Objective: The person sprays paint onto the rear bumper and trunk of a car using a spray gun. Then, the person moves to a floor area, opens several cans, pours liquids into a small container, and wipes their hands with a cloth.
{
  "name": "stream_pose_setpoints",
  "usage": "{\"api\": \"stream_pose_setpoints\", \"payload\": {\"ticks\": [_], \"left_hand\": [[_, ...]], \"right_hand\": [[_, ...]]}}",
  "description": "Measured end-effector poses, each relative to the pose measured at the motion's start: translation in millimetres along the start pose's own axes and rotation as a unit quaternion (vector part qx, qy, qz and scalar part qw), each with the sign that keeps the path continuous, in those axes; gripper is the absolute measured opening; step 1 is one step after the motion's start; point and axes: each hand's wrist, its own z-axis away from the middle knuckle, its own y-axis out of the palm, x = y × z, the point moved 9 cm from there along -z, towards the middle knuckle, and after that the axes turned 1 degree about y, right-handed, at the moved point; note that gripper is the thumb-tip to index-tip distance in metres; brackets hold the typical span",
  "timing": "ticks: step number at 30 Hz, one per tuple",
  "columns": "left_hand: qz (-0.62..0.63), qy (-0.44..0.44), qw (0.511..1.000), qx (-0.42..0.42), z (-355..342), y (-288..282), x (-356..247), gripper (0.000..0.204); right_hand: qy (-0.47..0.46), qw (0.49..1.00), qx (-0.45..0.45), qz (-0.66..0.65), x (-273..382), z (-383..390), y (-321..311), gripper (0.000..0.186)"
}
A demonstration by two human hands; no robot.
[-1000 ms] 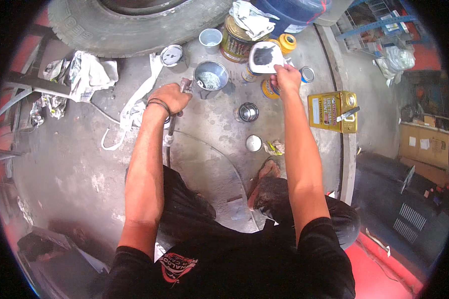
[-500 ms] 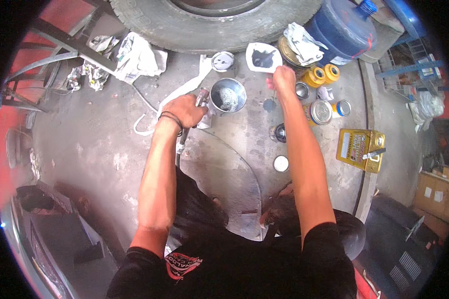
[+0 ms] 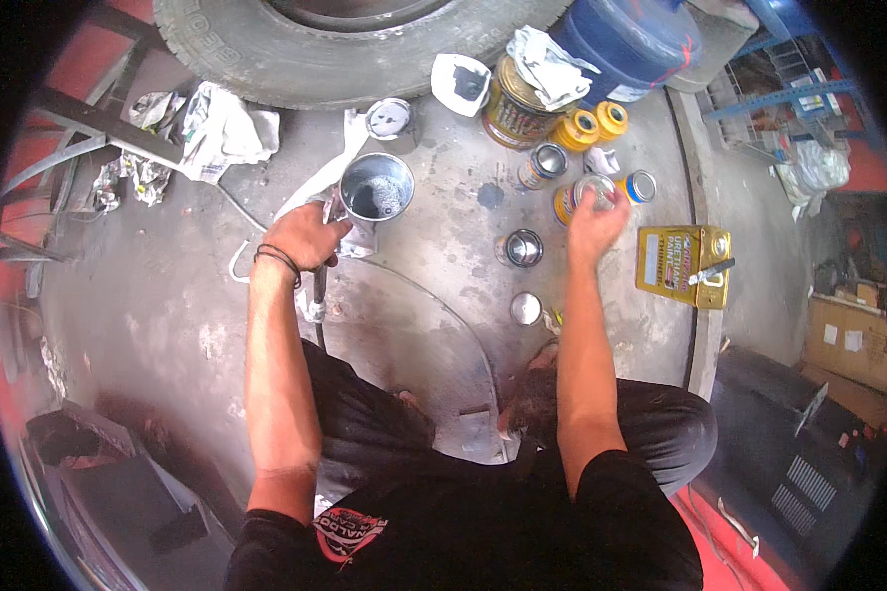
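My left hand point(image 3: 304, 236) is closed on the handle of a spray gun point(image 3: 318, 284), whose open metal cup point(image 3: 375, 192) holds frothy liquid. My right hand point(image 3: 596, 225) has its fingers around the top of a silver-lidded can point(image 3: 569, 204). Beside that can stand a blue-banded yellow can point(image 3: 638, 189) and a small metal can point(image 3: 547, 164). A white tray smeared with dark paint point(image 3: 460, 84) sits by the tyre, next to a large tin point(image 3: 508, 116) topped with crumpled paper. An open can point(image 3: 519, 247) and a white lid point(image 3: 525, 309) are below.
A large tyre point(image 3: 217, 54) and blue water jug point(image 3: 626, 44) line the back. A gold rectangular tin point(image 3: 665, 261) stands right. Crumpled paper point(image 3: 232, 133) and metal framework point(image 3: 89, 123) are left, a cardboard box point(image 3: 848, 350) far right. A hose point(image 3: 453, 315) crosses the floor.
My right hand has let go of the white tray and moved down and right to the silver-lidded can. My left hand still holds the spray gun. The view has shifted.
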Motion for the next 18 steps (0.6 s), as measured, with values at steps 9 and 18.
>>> {"api": "stream_pose_setpoints", "payload": {"ticks": [9, 18], "left_hand": [[-0.068, 0.087, 0.991, -0.070, -30, 12, -59, 0.061], [-0.042, 0.131, 0.984, -0.114, -35, 19, -100, 0.057]], "right_hand": [[0.039, 0.896, 0.306, 0.320, 13, -31, 14, 0.110], [-0.003, 0.788, 0.401, 0.468, 10, -55, 40, 0.114]]}}
